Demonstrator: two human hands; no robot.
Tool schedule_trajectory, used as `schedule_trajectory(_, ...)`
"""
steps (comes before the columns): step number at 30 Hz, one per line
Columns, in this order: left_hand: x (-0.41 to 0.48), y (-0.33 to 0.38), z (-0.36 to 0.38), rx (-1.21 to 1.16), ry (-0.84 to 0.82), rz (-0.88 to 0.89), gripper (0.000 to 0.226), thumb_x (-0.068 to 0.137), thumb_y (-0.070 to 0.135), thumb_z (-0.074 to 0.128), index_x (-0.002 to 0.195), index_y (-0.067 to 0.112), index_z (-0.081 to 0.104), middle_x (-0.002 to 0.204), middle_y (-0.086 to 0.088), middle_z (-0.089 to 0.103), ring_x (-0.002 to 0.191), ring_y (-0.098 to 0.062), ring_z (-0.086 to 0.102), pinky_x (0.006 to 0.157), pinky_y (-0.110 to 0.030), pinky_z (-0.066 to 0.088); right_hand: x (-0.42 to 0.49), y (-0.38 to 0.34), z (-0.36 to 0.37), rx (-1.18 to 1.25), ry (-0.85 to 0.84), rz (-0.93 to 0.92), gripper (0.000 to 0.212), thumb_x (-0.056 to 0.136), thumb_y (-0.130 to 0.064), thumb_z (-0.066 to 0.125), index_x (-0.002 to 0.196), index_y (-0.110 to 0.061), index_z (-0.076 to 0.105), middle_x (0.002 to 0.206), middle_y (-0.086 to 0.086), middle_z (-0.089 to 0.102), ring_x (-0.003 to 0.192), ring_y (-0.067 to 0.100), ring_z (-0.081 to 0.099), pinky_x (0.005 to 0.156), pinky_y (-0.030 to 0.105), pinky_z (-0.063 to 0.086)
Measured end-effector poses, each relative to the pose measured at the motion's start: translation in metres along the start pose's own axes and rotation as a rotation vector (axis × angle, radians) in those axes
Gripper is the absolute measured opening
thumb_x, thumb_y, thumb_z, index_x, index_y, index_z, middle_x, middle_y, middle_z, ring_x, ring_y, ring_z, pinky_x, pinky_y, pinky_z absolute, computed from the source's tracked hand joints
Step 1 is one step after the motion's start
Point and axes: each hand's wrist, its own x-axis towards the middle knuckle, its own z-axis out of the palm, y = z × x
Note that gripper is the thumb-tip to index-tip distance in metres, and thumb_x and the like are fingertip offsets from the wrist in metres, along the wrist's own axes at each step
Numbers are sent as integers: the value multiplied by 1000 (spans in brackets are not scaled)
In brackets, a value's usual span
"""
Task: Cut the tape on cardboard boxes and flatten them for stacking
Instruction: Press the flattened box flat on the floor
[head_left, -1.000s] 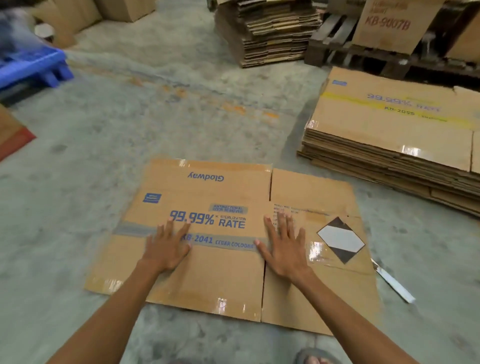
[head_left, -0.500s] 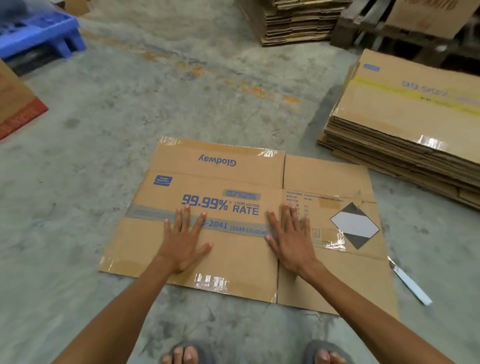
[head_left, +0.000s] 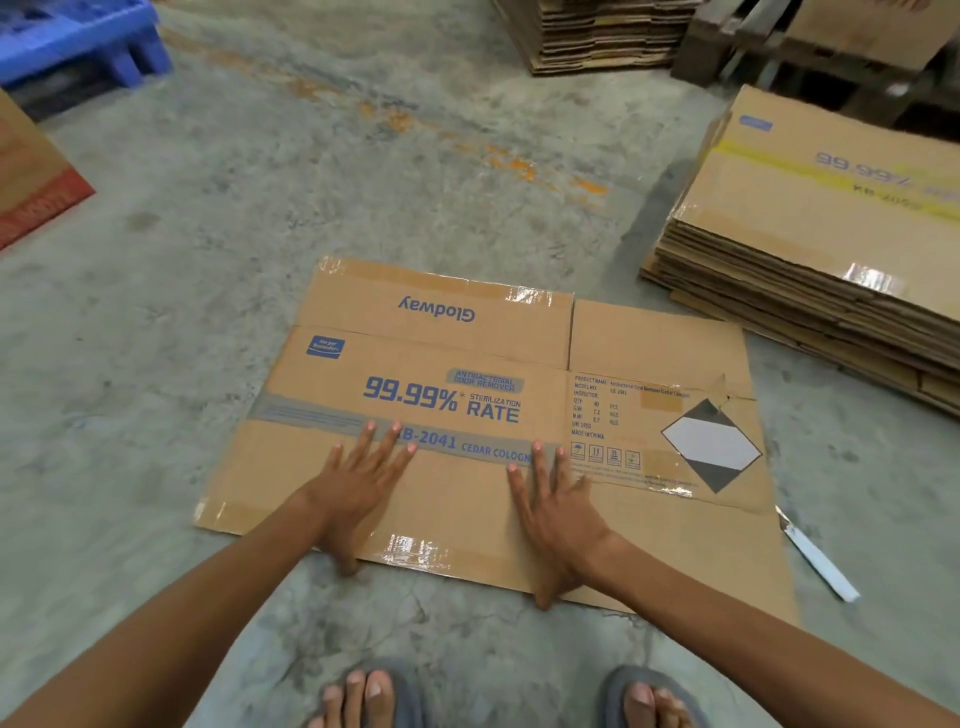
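Note:
A flattened brown cardboard box (head_left: 467, 358) printed "99.99% RATE" lies on the concrete floor in front of me. My left hand (head_left: 353, 488) rests palm down on its near left part, fingers spread, thumb at the near edge. Flat on the box near its centre fold is my right hand (head_left: 556, 512), its thumb hooked at the near edge. Neither hand holds anything. A white-handled cutter (head_left: 815, 558) lies on the floor just off the box's right near corner.
A stack of flattened boxes (head_left: 810, 270) sits to the right. Another stack (head_left: 597, 31) and a wooden pallet (head_left: 727, 41) stand at the back. A blue plastic pallet (head_left: 78, 47) and a red-striped box (head_left: 31, 176) are at the left. My sandalled feet (head_left: 374, 696) show below.
Both hands have slid toward me to the box's near edge. The view has tilted down, so my feet now show.

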Motion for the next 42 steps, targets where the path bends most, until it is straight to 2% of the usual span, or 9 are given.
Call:
schedule_trajectory(5,-9,18,8,21,38,-60,148,63,59,76,145,4,-34,151,-28,-37,140,-54,-24,115,-66,9,-19,-27,9,67,43,47,142,65,-57,80,151,0,-18,147,43,-26,134,71,-7,102,76,23)
schedule_trajectory(10,-20,43,2,-16,66,-155,108,84,19,54,143,3,-35,156,-32,-23,141,-58,-16,117,-64,3,-25,-40,9,122,106,138,103,85,-15,62,151,0,-16,147,38,-26,137,69,2,106,75,21)
schedule_trajectory(14,-28,3,-29,-77,69,-78,89,93,22,53,156,13,-9,163,-19,3,149,-40,9,121,-46,15,-26,-20,-43,182,39,95,92,88,-16,65,156,-11,4,157,30,16,134,56,33,102,58,40)
schedule_trajectory(17,-41,-46,-92,-251,167,-18,72,90,10,53,155,23,25,155,-9,38,139,-27,38,112,-34,32,-30,7,-114,199,93,22,61,88,-15,60,144,-11,36,126,20,56,110,40,59,86,44,51)
schedule_trajectory(25,-120,-136,-303,-128,439,-148,22,92,17,59,112,20,69,104,-8,71,98,-28,63,71,-31,43,-69,83,-328,222,302,32,27,83,-10,59,109,-8,66,107,17,67,102,34,64,83,37,53)
schedule_trajectory(28,-170,-149,-377,-87,493,-202,21,94,20,61,108,6,68,106,-15,69,95,-29,61,65,-26,31,-103,103,-401,211,411,41,25,86,-15,66,109,-4,66,100,14,66,97,28,65,76,33,50)
schedule_trajectory(34,-249,-164,-492,-35,769,-318,27,90,27,66,108,8,70,109,-19,70,103,-36,64,79,-33,47,-186,141,-509,196,592,91,14,93,-22,63,98,-16,51,98,4,54,92,23,53,75,29,38)
schedule_trajectory(38,-248,-131,-547,-31,972,-291,14,92,29,63,87,16,62,105,-19,68,98,-37,63,73,-34,48,-236,190,-525,198,704,198,13,91,-12,54,102,-17,59,99,6,60,98,28,58,78,33,43)
schedule_trajectory(42,-193,-76,-587,-10,1099,-214,34,92,19,56,125,22,63,121,-13,65,111,-34,59,83,-37,46,-268,259,-498,131,756,339,11,91,-11,50,95,-14,60,97,8,63,98,30,62,79,35,47)
